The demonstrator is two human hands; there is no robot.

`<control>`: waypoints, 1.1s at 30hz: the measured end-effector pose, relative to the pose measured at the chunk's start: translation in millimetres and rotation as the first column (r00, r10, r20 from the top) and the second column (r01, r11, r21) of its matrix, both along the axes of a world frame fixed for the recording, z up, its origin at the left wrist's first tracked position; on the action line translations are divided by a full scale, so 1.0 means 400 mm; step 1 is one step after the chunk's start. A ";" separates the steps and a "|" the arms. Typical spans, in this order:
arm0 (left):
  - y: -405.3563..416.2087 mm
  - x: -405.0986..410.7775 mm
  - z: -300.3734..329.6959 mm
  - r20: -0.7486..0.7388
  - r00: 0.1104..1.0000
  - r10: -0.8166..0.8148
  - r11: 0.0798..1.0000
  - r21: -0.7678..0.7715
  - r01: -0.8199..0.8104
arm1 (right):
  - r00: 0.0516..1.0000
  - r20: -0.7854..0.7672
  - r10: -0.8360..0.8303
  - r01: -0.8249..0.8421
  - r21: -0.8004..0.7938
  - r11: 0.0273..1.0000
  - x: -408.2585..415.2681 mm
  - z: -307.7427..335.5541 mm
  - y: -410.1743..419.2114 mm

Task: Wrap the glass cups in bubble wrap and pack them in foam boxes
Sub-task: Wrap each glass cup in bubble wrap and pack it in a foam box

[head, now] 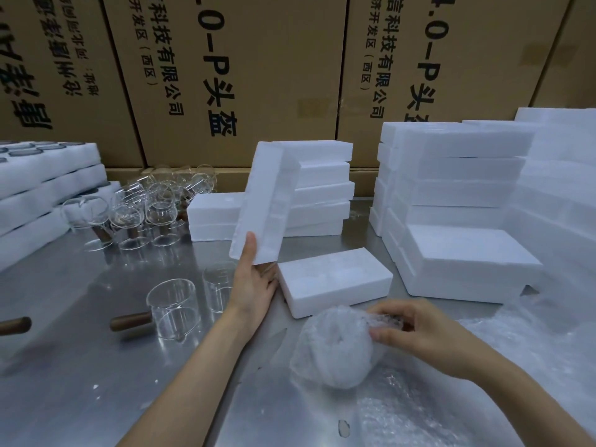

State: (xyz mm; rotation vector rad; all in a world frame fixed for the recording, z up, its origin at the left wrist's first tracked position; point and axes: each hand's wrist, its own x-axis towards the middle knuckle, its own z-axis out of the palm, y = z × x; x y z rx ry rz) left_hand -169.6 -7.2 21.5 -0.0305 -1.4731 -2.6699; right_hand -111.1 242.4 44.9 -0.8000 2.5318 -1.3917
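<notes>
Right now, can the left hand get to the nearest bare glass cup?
Probably not yet: the left hand holds a tilted foam piece. The cup stands close beside that wrist, nothing between.

A wall of large brown cardboard cartons [245, 75], printed with black Chinese characters and "4.0-P", closes off the back. In front runs a brushed stainless-steel counter [96, 366], its dull surface catching soft, even overhead light and pale reflections.
</notes>
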 end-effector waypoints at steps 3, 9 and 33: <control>-0.003 0.001 0.002 0.016 1.000 0.004 0.999 0.035 -0.004 | 0.996 -0.036 -0.084 0.076 -0.187 0.979 -0.011 0.025 -0.002; -0.004 -0.004 -0.001 0.002 1.000 0.022 0.999 0.040 -0.022 | 0.947 -0.206 -0.247 0.212 -0.176 0.961 -0.128 0.091 -0.055; 0.041 0.001 -0.008 -0.108 0.992 -0.064 0.978 -0.203 0.041 | 0.991 -0.055 -0.121 0.133 0.378 0.916 -0.266 0.073 -0.092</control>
